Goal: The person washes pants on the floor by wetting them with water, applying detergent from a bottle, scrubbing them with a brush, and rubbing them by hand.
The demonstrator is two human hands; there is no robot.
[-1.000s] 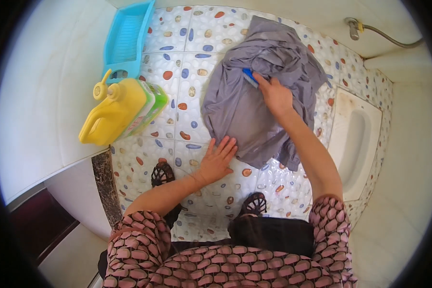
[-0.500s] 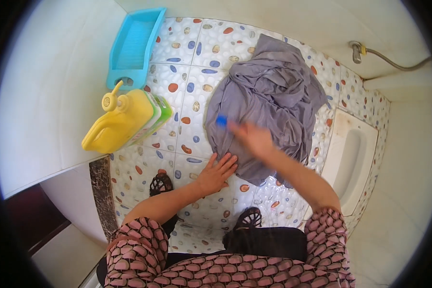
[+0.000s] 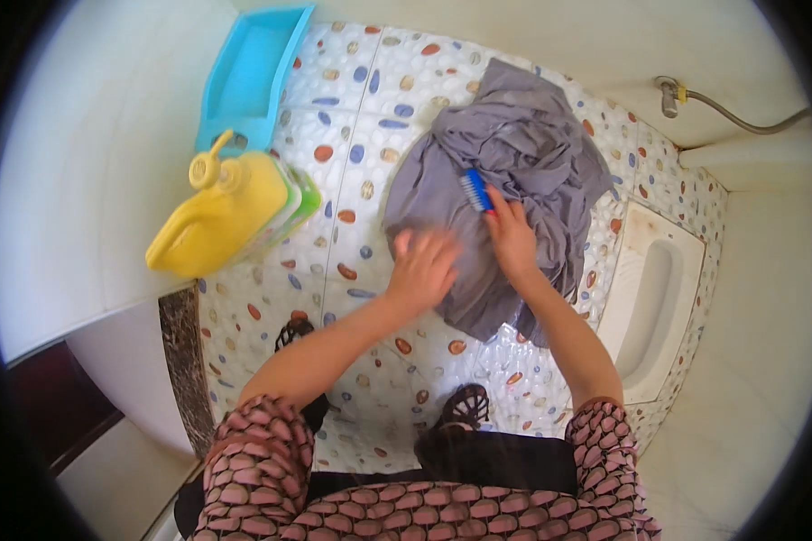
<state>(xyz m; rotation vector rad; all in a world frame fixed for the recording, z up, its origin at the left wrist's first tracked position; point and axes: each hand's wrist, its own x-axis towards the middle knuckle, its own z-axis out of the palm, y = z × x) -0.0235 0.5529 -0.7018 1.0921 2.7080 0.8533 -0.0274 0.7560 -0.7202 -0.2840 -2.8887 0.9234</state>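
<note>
Since the earlier frame, the blue brush (image 3: pixel 478 190) moved from the left part of the grey cloth (image 3: pixel 505 135) to its middle, and the left hand (image 3: pixel 424 269) shifted up from the cloth's near-left edge. The cloth lay on the tiled floor (image 3: pixel 341 144). The right hand (image 3: pixel 512 236) had its grip closed around the brush, with pale bristles toward the cloth's left side. The left grip was loosely spread and held nothing visible; motion blur hid whether it touched the cloth.

Sound brushing called for fabric drawn flat and anchored near the stroke, with even pressure away from the folds; slack material would likely have bunched under the bristles.

Cloth: thin, smooth-looking, flatter at left, heaped in creases toward its far right. Left of the cloth: a moulded yellow jug (image 3: pixel 230 216) with a looped handle. Far left of the cloth: a shallow blue tray (image 3: pixel 245 77). Right of the cloth: a white squat pan (image 3: pixel 648 302) with an oblong basin.
</note>
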